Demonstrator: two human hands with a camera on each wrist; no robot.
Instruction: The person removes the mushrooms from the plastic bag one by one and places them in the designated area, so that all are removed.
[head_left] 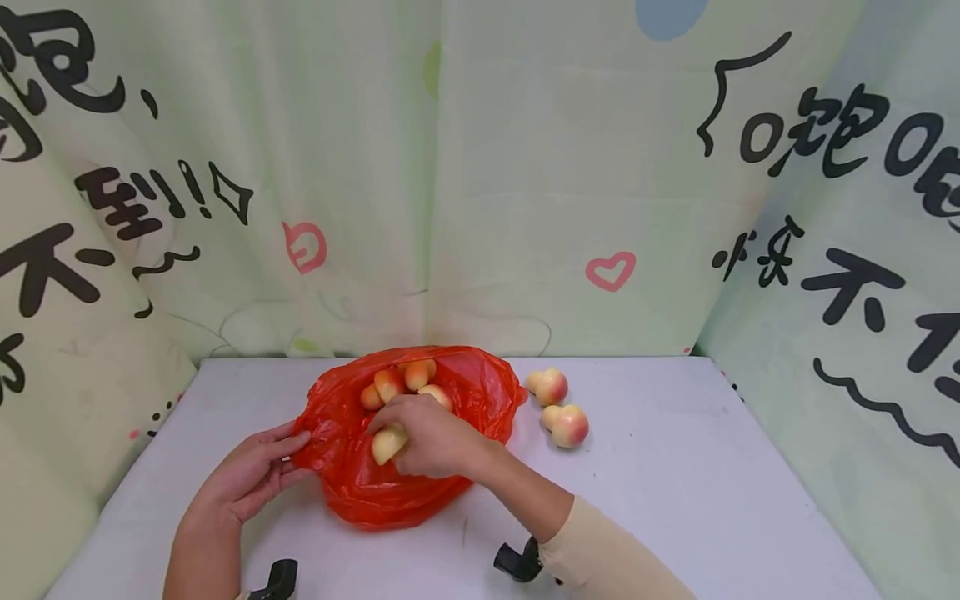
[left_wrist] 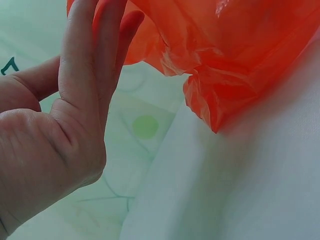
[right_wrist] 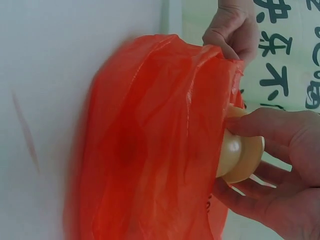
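A red plastic bag [head_left: 390,500] lies on the table with its mouth wide open. My left hand [head_left: 251,471] holds the bag's left edge; in the left wrist view its fingers [left_wrist: 80,60] stretch up against the crinkled plastic. Inside the bag sit several small yellow-and-red gourds [head_left: 388,383]. My right hand [head_left: 435,437] is over the bag's mouth and grips a pale yellow gourd [head_left: 388,444]. In the right wrist view, thumb and fingers surround that gourd [right_wrist: 235,152] at the bag's rim, and the bag's side hides part of it.
Two more gourds, a farther one [head_left: 549,386] and a nearer one [head_left: 567,425], lie on the white table [head_left: 675,500] just right of the bag. A pale green curtain [head_left: 525,167] with black writing hangs behind the table and along both sides.
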